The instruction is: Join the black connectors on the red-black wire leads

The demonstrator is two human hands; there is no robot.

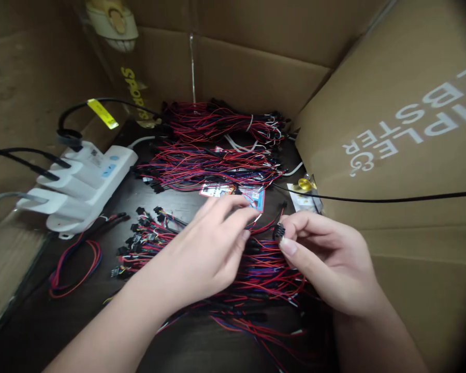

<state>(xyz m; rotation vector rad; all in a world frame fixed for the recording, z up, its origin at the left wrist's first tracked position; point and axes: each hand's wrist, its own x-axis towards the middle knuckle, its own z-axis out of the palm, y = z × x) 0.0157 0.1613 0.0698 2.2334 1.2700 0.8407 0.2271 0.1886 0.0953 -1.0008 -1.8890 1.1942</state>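
The right hand pinches a small black connector; the left hand, fingers loosely curled, reaches over red-and-blue wires on the desk. Right of the hands, a cardboard panel bears upside-down white lettering, "&", "STER" and "MPLE" partly legible. Beyond them, yellow lettering seems to start "SPOR".

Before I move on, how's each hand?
Left hand: half-curled over wires; can't tell if gripping any.
Right hand: closed, pinching black connector.
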